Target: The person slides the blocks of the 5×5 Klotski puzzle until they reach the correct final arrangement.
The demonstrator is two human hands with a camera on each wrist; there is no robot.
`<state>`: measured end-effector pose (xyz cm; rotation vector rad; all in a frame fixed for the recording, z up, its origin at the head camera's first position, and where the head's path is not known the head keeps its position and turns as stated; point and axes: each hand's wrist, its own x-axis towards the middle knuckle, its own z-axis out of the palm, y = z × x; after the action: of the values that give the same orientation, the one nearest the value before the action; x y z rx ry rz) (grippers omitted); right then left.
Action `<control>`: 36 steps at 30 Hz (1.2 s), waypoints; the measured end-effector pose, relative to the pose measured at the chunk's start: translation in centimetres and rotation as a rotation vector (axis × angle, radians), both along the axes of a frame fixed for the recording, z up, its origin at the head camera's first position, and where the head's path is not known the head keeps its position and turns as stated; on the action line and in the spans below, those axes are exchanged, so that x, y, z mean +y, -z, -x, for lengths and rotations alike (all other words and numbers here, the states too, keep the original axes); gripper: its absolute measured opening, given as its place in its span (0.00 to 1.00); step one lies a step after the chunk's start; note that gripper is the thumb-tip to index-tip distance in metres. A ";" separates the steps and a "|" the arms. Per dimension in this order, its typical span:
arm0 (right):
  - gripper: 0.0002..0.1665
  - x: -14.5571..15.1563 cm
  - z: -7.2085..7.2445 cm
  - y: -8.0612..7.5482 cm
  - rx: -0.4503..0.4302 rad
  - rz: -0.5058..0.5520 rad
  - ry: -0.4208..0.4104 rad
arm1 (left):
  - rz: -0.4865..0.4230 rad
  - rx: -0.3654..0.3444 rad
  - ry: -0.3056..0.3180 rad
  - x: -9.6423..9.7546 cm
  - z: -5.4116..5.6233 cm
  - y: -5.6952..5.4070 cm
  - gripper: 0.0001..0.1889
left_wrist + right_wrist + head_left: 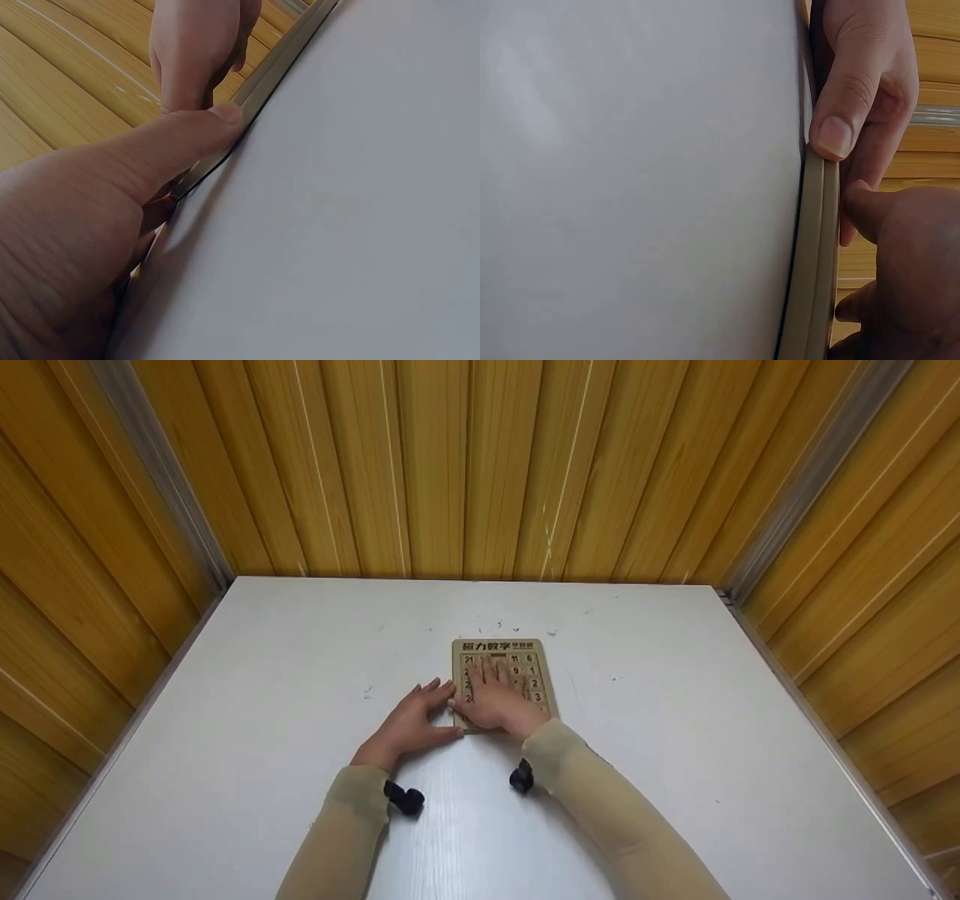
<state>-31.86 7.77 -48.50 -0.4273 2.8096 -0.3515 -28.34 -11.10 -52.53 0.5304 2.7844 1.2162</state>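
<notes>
A wooden number slide puzzle (546,679) lies flat on the white table, with dark characters along its top and numbered square tiles below. The right hand (499,701) rests across the tiles, fingers spread and pointing away from the person, covering many of the numbers. At the puzzle's near left corner is the left hand (411,724). Its thumb (202,127) touches the near edge, while its fairly straight fingers lie along the left side. The right wrist view shows the left thumb's tip against the puzzle's side (814,240), close to the right hand (919,255).
The white table (645,765) extends around the puzzle on all sides, with small dark marks near the puzzle's far edge. Wood-patterned panels (487,472) stand behind it and at both sides. Each sleeve cuff has a small black device (409,801) strapped on.
</notes>
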 end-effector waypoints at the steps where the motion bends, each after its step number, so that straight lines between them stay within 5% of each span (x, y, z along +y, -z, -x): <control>1: 0.54 0.0 0.0 0.1 0.001 0.003 0.001 | 0.000 0.002 -0.001 0.0 0.0 0.0 0.44; 22: 0.56 3.3 0.2 -0.7 0.007 0.014 0.112 | 0.026 -0.043 -0.033 0.2 0.0 -0.2 0.45; 36: 0.56 2.8 -0.1 -0.4 0.010 0.022 0.115 | 0.017 -0.021 -0.017 0.2 0.1 0.1 0.45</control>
<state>-31.72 10.52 -48.05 -0.2732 2.8492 -0.4061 -28.45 -10.92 -52.61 0.4907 2.7857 1.1926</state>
